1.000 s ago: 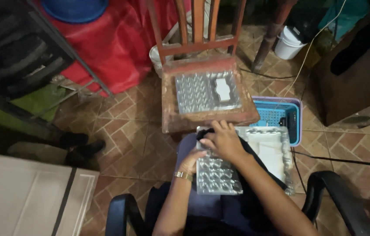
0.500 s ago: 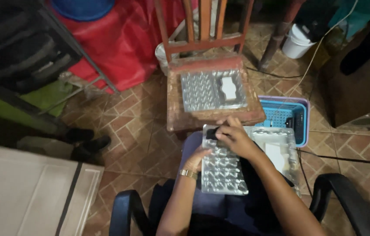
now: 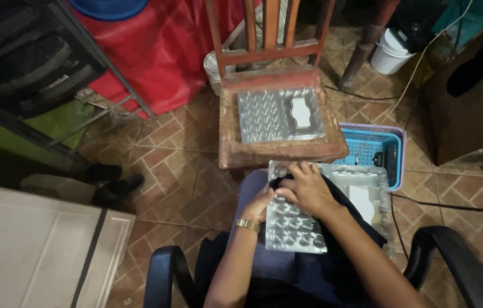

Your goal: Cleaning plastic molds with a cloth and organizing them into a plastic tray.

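Sitting opposite a wooden chair [image 3: 281, 142] bearing a second clear tray [image 3: 278, 117], person steadies a clear blister tray [image 3: 292, 225] on the lap. Right hand [image 3: 307, 188] presses a dark cloth [image 3: 280, 183] onto it, fingers curled; left hand [image 3: 261, 204] grips the tray's edge.

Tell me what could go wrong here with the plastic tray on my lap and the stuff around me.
The clear tray rests only on the lap, steadied by the left hand, so it might slide off while the right hand presses a dark cloth into it. The second tray sits near the front edge of the wooden chair and could be knocked by a knee. The cables on the floor may catch a foot.
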